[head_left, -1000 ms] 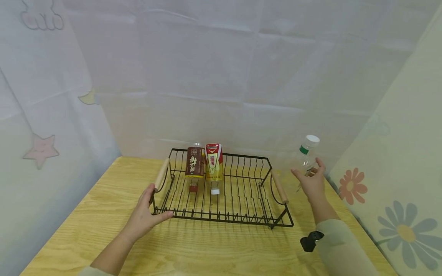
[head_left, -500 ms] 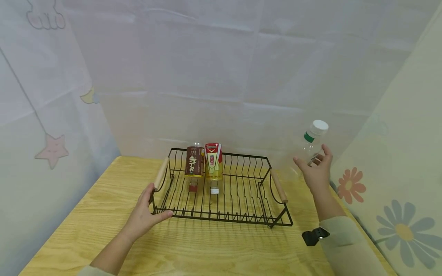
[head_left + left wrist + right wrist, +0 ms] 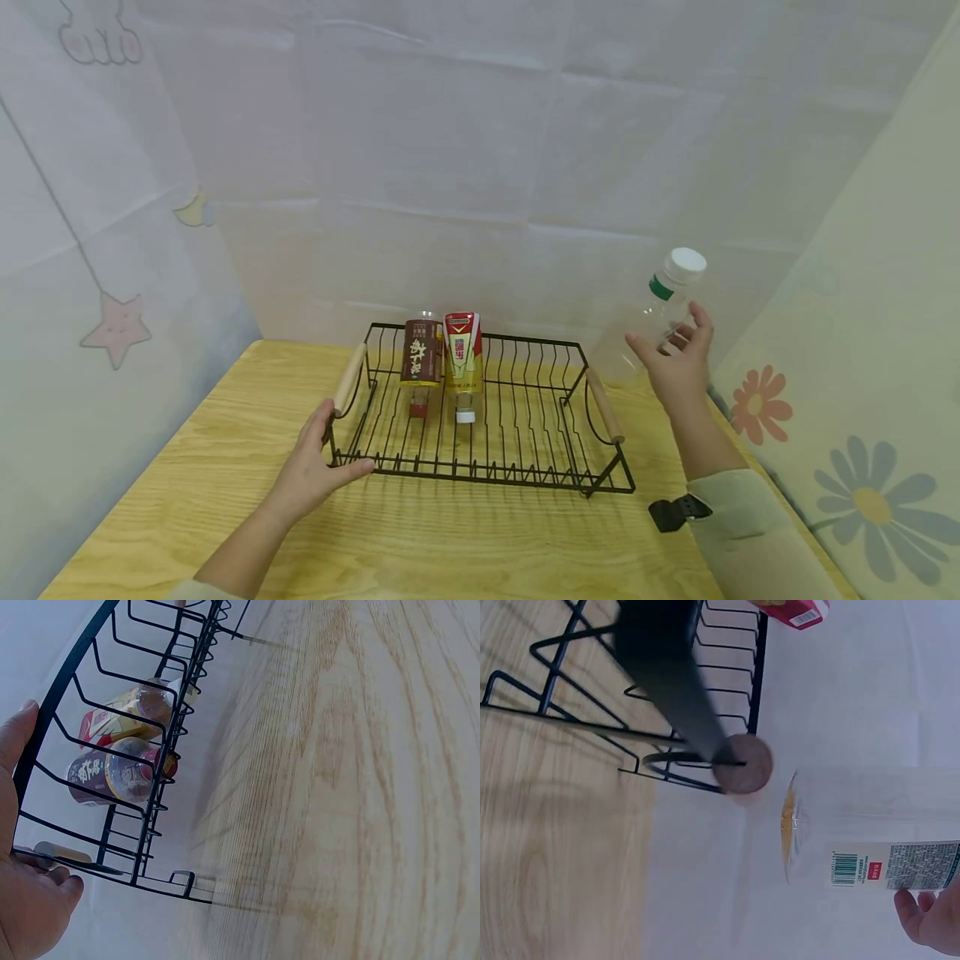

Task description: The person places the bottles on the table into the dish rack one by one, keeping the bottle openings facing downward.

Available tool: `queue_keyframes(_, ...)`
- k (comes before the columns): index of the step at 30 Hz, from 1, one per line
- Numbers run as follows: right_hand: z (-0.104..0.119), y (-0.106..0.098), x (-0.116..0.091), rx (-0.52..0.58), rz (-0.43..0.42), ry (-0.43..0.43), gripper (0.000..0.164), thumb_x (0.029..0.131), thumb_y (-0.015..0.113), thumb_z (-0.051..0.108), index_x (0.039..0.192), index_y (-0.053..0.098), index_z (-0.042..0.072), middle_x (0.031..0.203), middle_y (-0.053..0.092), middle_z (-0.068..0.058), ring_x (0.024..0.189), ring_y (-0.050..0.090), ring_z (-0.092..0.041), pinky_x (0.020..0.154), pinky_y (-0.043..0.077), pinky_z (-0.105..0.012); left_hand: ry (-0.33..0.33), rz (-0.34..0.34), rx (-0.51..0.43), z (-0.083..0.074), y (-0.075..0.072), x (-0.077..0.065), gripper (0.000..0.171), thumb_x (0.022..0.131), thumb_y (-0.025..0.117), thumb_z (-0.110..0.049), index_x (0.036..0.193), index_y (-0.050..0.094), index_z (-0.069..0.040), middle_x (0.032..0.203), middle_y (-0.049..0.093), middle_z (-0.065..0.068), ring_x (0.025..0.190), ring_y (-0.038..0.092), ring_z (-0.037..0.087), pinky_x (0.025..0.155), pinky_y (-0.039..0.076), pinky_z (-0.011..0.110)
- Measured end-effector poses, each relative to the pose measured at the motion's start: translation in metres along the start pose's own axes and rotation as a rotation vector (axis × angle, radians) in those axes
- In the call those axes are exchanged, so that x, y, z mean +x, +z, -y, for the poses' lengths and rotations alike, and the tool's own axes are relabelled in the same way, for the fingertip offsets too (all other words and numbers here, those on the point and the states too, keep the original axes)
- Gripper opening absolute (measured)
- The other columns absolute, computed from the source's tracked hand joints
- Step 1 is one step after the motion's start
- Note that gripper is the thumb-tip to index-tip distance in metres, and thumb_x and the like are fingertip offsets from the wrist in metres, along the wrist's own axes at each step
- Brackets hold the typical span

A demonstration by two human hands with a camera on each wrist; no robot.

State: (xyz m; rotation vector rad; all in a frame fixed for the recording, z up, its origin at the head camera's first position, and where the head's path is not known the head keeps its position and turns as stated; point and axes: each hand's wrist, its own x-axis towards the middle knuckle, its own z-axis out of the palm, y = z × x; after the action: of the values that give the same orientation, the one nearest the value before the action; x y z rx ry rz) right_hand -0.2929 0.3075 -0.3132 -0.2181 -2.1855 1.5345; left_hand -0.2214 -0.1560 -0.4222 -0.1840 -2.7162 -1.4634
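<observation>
A clear plastic bottle [image 3: 651, 310] with a white cap and a green neck band leans cap-up above the table's right side. My right hand [image 3: 681, 367] holds it by the side, thumb and fingers round it. In the right wrist view, the bottle's base [image 3: 789, 825] points toward the rack's handle end. The black wire dish rack [image 3: 525, 417] has wooden handles. At its left front corner my left hand [image 3: 309, 471] grips the frame, fingers curled below the handle in the left wrist view. Inside the rack, a maroon-labelled bottle [image 3: 422, 354] and a red-and-gold bottle [image 3: 463, 354] lie side by side, caps toward me.
The rack stands on a wooden table [image 3: 450, 542]. A pale cloth wall [image 3: 480, 167] rises behind it, with printed side walls left and right. A black strap device [image 3: 675, 510] sits on my right wrist.
My right hand has lifted the clear bottle higher, first to the right, then slightly back left toward the rack. The left hand and the rack stay practically in place.
</observation>
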Motion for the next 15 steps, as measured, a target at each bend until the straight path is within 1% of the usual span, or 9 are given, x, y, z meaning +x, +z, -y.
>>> queue_keyframes(4,0.008,0.005,-0.004,-0.012,0.032,-0.047,0.097,0.088,0.072,0.039,0.153,0.000,0.042,0.146,0.024,-0.008,0.132,0.035,-0.025,0.108,0.044,-0.050,0.004,0.000,-0.009,0.000,0.000,0.000,0.116,0.080,0.079,-0.040,0.157,0.002,-0.002,0.163,0.003,0.025,0.145,0.012,0.053,0.111,0.022,0.072)
queue_keyframes(8,0.018,0.010,-0.010,-0.035,0.074,-0.080,0.097,0.089,0.071,0.038,0.153,-0.001,0.040,0.146,0.025,-0.010,0.131,0.036,-0.026,0.105,0.046,-0.050,0.004,0.001,-0.012,0.001,0.000,0.001,0.116,0.080,0.079,-0.040,0.157,0.001,-0.002,0.163,0.003,0.026,0.145,0.012,0.053,0.111,0.022,0.072)
queue_keyframes(15,0.033,0.020,-0.026,-0.034,0.136,-0.128,0.099,0.089,0.072,0.033,0.155,-0.001,0.035,0.147,0.030,-0.015,0.128,0.038,-0.026,0.106,0.044,-0.047,-0.010,0.009,-0.010,0.001,0.000,0.000,0.116,0.080,0.079,-0.041,0.157,0.001,-0.003,0.163,0.002,0.025,0.145,0.012,0.053,0.111,0.022,0.072)
